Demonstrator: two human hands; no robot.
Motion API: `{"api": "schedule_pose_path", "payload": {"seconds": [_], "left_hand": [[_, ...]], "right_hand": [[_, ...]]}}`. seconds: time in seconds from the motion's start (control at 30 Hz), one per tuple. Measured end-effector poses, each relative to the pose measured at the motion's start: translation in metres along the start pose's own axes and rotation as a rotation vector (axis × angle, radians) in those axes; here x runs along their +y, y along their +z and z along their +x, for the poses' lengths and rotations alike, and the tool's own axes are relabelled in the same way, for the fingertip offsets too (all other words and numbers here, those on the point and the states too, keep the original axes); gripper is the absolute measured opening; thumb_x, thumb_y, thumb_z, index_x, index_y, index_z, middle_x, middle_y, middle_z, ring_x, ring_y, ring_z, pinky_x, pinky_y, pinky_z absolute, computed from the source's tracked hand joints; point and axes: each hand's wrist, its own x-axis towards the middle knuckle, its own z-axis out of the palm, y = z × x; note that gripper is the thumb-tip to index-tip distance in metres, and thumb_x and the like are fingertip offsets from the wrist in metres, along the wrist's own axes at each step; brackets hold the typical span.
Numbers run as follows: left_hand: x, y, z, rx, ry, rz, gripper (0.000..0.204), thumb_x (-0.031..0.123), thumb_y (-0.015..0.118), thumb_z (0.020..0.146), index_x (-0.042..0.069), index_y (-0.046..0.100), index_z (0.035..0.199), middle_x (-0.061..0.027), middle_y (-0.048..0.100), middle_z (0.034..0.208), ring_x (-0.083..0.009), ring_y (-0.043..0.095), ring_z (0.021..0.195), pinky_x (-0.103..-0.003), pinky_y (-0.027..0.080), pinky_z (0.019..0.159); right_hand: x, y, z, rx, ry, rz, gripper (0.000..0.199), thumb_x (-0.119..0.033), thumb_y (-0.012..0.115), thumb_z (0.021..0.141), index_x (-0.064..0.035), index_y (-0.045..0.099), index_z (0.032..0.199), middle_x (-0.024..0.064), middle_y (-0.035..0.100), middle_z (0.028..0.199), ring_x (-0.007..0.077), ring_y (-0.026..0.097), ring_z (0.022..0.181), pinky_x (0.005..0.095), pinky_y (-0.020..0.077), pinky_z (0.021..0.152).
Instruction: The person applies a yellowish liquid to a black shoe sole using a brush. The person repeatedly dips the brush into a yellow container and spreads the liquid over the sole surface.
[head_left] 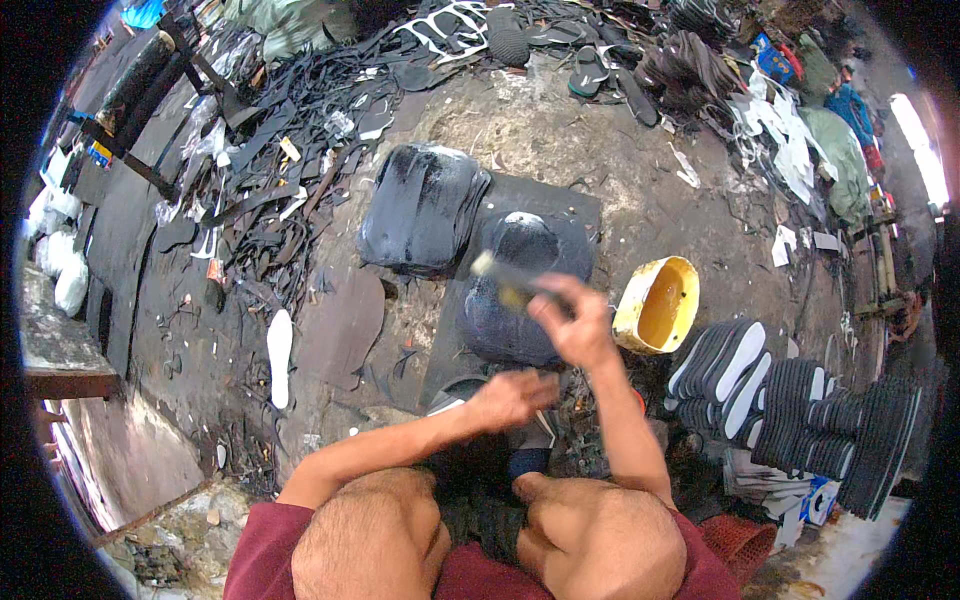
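Observation:
My right hand [580, 322] is closed round a brush [512, 283], which is smeared by motion. The brush is over a dark sheet stack [505, 335] whose surface has a whitish, wet-looking coating. My left hand [510, 398] is just below the near edge of that stack; its fingers look bent but blurred, and whether they hold anything is unclear. Up and to the left stands a taller stack of black sheets [415, 215], streaked white at its far edge. To the right of my right hand, a yellow container [656, 305] holds amber liquid.
Stacked dark soles with white faces [725, 385] stand at the right, beside more dark stacks [835, 425]. A white insole [280, 358] and a brown sheet [343, 330] lie at the left. Dark scraps [290, 140] cover the far-left floor. A wooden bench [65, 350] is at the left edge.

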Motion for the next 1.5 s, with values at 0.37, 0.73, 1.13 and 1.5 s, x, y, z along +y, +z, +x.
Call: {"api": "schedule_pose_path", "payload": {"seconds": [0.37, 0.73, 1.13, 1.5], "left_hand": [[-0.040, 0.016, 0.017, -0.214, -0.435, 0.261, 0.047, 0.022, 0.063, 0.092, 0.005, 0.060, 0.136, -0.0146, 0.058, 0.148, -0.0269, 0.074, 0.067, -0.043, 0.059, 0.056], [-0.037, -0.005, 0.018, -0.179, -0.501, 0.106, 0.042, 0.023, 0.068, 0.091, 0.010, 0.066, 0.131, -0.0077, 0.061, 0.146, -0.0280, 0.075, 0.074, -0.044, 0.060, 0.062], [-0.030, -0.003, 0.013, -0.026, -0.604, 0.154, 0.042, 0.021, 0.066, 0.093, 0.010, 0.062, 0.134, -0.0078, 0.060, 0.147, -0.0318, 0.074, 0.068, -0.045, 0.060, 0.058], [-0.069, -0.018, -0.019, 0.599, -1.040, -0.142, 0.040, 0.008, 0.068, 0.090, 0.004, 0.068, 0.129, -0.0164, 0.070, 0.122, -0.0338, 0.070, 0.106, -0.039, 0.056, 0.087]], "right_hand": [[0.119, -0.021, 0.134, -0.249, 0.252, -0.676, 0.054, -0.001, 0.061, 0.068, -0.0266, 0.080, 0.111, 0.0049, 0.078, 0.113, 0.0286, 0.073, 0.105, 0.0372, 0.0563, 0.098], [0.101, -0.080, 0.043, -0.367, 0.281, -0.720, 0.049, -0.013, 0.064, 0.081, -0.0300, 0.073, 0.126, 0.0109, 0.075, 0.116, 0.0361, 0.071, 0.108, 0.0479, 0.0567, 0.094], [0.044, -0.015, 0.052, -0.191, 0.013, -0.948, 0.039, -0.015, 0.060, 0.084, -0.0195, 0.072, 0.121, 0.0152, 0.075, 0.105, 0.0376, 0.072, 0.088, 0.0515, 0.0587, 0.079], [0.103, -0.026, 0.066, -0.375, 0.234, -0.654, 0.038, -0.030, 0.068, 0.091, -0.0365, 0.070, 0.128, 0.0082, 0.076, 0.113, 0.0344, 0.074, 0.100, 0.0509, 0.0593, 0.083]]}}
